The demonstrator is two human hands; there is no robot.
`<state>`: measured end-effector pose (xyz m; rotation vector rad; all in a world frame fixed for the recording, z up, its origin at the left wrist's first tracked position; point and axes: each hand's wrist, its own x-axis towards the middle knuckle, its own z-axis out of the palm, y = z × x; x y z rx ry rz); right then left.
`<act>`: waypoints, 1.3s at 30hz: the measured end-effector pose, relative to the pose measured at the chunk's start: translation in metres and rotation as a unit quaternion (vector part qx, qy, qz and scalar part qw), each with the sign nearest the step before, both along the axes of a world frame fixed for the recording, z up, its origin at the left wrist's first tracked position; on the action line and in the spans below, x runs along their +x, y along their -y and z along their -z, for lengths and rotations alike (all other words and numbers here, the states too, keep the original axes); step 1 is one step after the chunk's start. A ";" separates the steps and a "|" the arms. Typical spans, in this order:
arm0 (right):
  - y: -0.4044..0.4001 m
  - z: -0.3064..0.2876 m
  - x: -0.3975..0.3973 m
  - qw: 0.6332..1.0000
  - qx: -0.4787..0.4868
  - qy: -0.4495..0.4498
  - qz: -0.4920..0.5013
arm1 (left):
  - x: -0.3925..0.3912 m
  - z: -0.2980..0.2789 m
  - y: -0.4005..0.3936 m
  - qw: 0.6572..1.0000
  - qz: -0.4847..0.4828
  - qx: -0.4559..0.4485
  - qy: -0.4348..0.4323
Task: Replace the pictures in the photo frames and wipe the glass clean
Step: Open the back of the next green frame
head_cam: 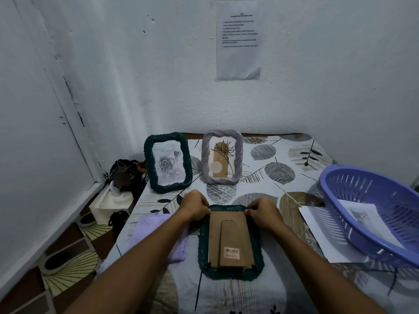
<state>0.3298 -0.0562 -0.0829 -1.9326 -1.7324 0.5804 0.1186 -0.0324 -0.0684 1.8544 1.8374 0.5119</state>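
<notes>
A dark green woven photo frame (pixel 231 271) lies face down on the table, its brown cardboard back (pixel 229 236) with a barcode sticker facing up. My left hand (pixel 195 206) pinches at the frame's far left corner, fingers curled. My right hand (pixel 263 211) pinches at the far right corner the same way. Behind them stand two upright frames: a dark green one (pixel 167 163) holding a grey rose drawing and a grey one (pixel 222 157) holding a brown plant print. A lilac cloth (pixel 156 234) lies left of the face-down frame, partly under my left forearm.
A purple plastic basket (pixel 371 209) at the right holds printed sheets, and a white sheet (pixel 326 236) lies beneath it. The table (pixel 272 159) has a leaf-pattern cover and meets the wall behind. A white box (pixel 111 205) and dark items sit on the floor at left.
</notes>
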 end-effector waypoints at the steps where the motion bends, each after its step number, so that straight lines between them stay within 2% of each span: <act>1: 0.000 0.000 0.000 1.000 0.001 -0.001 -0.001 | -0.002 0.000 0.000 1.000 0.010 -0.001 0.002; 8: 0.004 -0.004 0.000 1.000 0.000 -0.006 -0.004 | -0.007 -0.001 0.003 0.998 0.053 0.020 -0.006; 17: 0.033 -0.017 -0.001 0.999 0.014 -0.052 0.003 | -0.007 -0.011 0.037 0.998 0.020 0.057 0.006; 20: 0.048 -0.022 0.000 0.999 -0.009 -0.053 0.010 | -0.010 -0.017 0.058 0.999 0.014 0.030 0.032; 27: 0.099 -0.036 0.000 0.986 -0.130 -0.105 -0.007 | -0.018 -0.015 0.111 0.997 0.014 -0.057 0.042; 30: 0.116 -0.036 -0.003 0.983 -0.148 -0.108 0.000 | -0.015 -0.016 0.129 0.990 0.009 -0.108 0.091; 34: 0.128 -0.036 -0.007 0.982 -0.150 -0.112 0.001 | -0.012 -0.016 0.138 0.988 0.015 -0.114 0.099; 39: 0.131 -0.033 -0.011 0.981 -0.142 -0.129 0.018 | -0.010 -0.017 0.143 0.979 -0.009 -0.139 0.151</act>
